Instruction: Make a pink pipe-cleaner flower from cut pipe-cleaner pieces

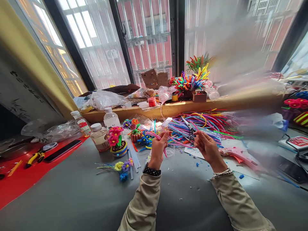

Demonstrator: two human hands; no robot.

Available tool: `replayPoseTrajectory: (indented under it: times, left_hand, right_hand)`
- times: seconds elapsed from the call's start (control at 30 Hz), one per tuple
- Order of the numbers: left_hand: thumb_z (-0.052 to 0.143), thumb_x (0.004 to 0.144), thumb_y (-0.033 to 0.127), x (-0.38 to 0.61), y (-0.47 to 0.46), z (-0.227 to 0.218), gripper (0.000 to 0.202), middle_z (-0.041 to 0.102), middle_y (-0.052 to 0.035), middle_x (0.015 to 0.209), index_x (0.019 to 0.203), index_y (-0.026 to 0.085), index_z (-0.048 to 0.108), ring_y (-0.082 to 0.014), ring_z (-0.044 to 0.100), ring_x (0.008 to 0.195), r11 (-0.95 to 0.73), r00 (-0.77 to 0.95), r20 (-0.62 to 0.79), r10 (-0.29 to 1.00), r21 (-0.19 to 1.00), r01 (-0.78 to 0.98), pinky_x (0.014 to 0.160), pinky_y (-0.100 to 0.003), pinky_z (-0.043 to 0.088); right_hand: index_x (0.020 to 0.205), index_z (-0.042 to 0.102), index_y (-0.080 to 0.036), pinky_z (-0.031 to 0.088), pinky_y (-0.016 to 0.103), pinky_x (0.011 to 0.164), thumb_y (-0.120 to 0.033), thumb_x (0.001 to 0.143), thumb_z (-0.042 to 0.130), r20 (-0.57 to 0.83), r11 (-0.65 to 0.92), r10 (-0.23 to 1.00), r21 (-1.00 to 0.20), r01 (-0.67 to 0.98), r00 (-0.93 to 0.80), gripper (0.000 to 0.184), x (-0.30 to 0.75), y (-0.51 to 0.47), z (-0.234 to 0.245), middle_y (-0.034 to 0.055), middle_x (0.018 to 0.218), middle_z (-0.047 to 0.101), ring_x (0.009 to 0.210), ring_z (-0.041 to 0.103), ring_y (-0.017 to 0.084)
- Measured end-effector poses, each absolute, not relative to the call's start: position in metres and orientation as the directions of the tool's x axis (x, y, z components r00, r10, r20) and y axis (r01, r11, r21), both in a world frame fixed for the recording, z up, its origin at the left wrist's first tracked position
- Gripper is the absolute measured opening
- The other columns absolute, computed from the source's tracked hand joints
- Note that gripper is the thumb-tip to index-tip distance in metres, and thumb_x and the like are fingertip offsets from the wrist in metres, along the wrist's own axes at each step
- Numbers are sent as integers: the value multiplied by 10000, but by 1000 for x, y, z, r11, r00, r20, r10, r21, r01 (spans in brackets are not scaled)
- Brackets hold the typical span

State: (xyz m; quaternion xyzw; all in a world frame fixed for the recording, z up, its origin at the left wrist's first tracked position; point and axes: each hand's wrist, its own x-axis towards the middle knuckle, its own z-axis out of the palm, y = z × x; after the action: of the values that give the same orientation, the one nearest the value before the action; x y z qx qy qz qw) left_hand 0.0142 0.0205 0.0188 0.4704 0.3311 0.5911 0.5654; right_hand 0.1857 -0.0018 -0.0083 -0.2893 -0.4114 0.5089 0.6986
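Observation:
My left hand (159, 148) is closed round a pink pipe cleaner (154, 135), which sticks out to the left above the fingers and runs right toward my other hand. My right hand (207, 148) is curled in a pinch at the pink strand's other end, close to a pair of scissors (191, 132) lying on the pile of coloured pipe cleaners (204, 123). Both hands hover above the grey table (72, 192), a little apart from each other.
Small pipe-cleaner flower pots (115, 142) and loose flowers (122, 166) lie left of my hands, beside bottles (111, 118) and a jar (99, 136). A pink glue gun (237, 153) lies at right. Pliers (35, 158) and a phone (63, 150) rest on red cloth. The window ledge (173, 107) holds more craft items.

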Motion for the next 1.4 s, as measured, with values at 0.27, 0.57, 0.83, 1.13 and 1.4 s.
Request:
replayPoseTrajectory:
  times: [0.27,0.57,0.83,1.13,1.4]
  left_hand:
    - [585,646,431,18,17,18,325,496,17,493,648,109,630,-3,208,371,-201,114,227,967,958,-205,372,-200,102]
    - [627,614,397,21,15,17,340,574,-9,572,799,112,607,-5,250,366,-174,197,208,958,969,-178,365,-192,139]
    - [605,655,351,24,13,19,275,544,22,576,815,134,553,2,261,348,-162,253,235,938,946,-280,358,-182,155]
    - [622,631,376,24,15,16,271,452,58,491,634,131,508,3,264,352,-186,201,236,951,953,-241,353,-174,151]
    - [582,661,423,17,19,18,309,459,54,469,662,127,492,2,245,334,-191,68,226,972,921,-339,347,-173,135]
  right_hand:
    - [730,595,-174,152,220,363,-450,739,504,333,332,941,-943,30,62,291,175,-2,-16,-70,426,287,375,226,60]
    - [779,496,-199,119,202,327,-467,755,474,307,306,952,-951,-51,-8,270,163,-5,-14,-103,386,255,320,204,52]
    - [747,478,-199,166,205,329,-451,774,444,325,323,946,-944,-68,-14,255,153,-10,-11,-98,318,351,273,263,59]
    - [770,480,-188,165,194,337,-445,797,394,278,273,948,-961,-52,-153,273,146,-10,-16,-91,308,408,271,256,55]
    - [761,485,-198,106,184,318,-437,768,454,192,180,981,-951,-250,-23,241,151,-12,-12,-89,349,383,296,240,50]
